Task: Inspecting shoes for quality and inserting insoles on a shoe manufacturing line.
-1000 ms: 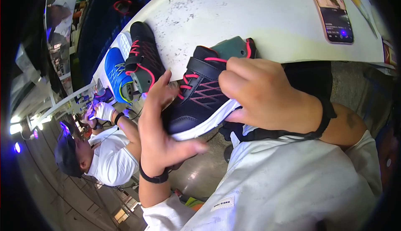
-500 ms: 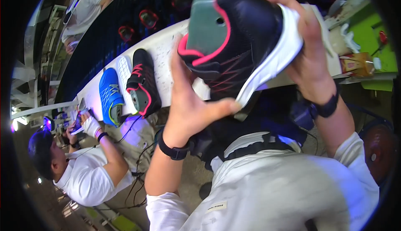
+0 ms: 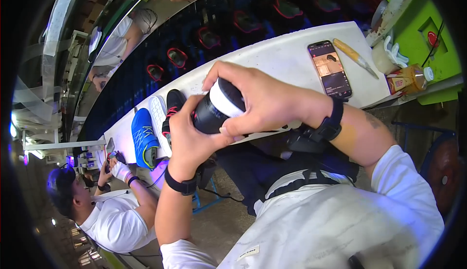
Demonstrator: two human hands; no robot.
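Observation:
A black sneaker (image 3: 209, 115) with a white sole is held between my two hands over the worktable, seen end-on. My left hand (image 3: 192, 135) grips its left side, the thumb reaching along the lower edge. My right hand (image 3: 260, 98) wraps over the sole from the right, its thumb below and fingers over the top. Most of the shoe's upper is hidden by my hands. Just left of them lie a black shoe with red laces (image 3: 175, 100), partly covered by my left hand, a loose white sole (image 3: 157, 118) and a blue shoe (image 3: 143, 135).
The narrow white table (image 3: 287, 50) also bears a lit phone (image 3: 329, 69) and a wooden-handled pointed tool (image 3: 355, 57). A bottle (image 3: 411, 80) stands at the right, by a green panel (image 3: 450, 57). Beyond, several dark shoes (image 3: 209, 38) stand in a row. A co-worker (image 3: 114, 210) sits at left.
Both hands have brought the sneaker lower and to the left, turning it so its opening no longer shows. The phone and pointed tool have come into view.

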